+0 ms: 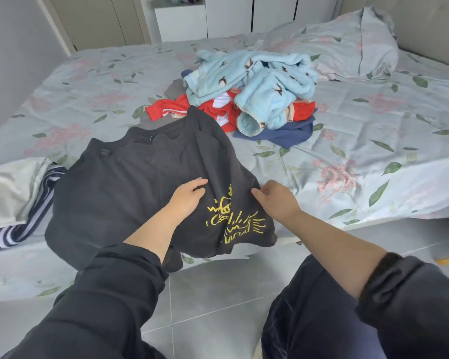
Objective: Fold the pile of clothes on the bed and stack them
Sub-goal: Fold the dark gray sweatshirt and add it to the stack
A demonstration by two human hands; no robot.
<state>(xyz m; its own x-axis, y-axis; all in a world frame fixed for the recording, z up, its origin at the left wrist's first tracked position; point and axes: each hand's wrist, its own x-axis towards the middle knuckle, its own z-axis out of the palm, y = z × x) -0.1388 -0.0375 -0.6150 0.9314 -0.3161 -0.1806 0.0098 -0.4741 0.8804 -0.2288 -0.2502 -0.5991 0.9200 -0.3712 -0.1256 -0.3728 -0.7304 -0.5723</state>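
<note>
The left hand (189,196), just left of the frame's centre, lies on the black shirt (130,190) with its fingers curled into the cloth, gripping a fold. The right hand (278,200) sits just right of it, near but apart, at the shirt's right edge; its fingers are curled and one fingertip touches the fabric, but I cannot tell whether it truly pinches the cloth. Both forearms are bare, with dark sleeves (119,294) pushed up. Between and below the hands a yellow print (233,218) shows on the shirt. The shirt is spread, rumpled, over the near edge of the bed (373,156), its lower hem hanging past the edge toward the grey tiled floor (213,301). Above the shirt, in the upper middle of the frame, sits the unfolded pile (249,92): a light blue fleece (270,81) on top, a red garment (166,111) beneath it reaching left, and a navy piece (283,136) at its lower right. The shirt's top corner touches the pile. At the left edge of the frame lies a white cloth (8,187), with a navy-and-white striped garment (24,224) just beside it, against the shirt's left side. A pillow (347,45) in the same floral cover lies at upper right, and pale cupboards (228,16) stand along the top.
</note>
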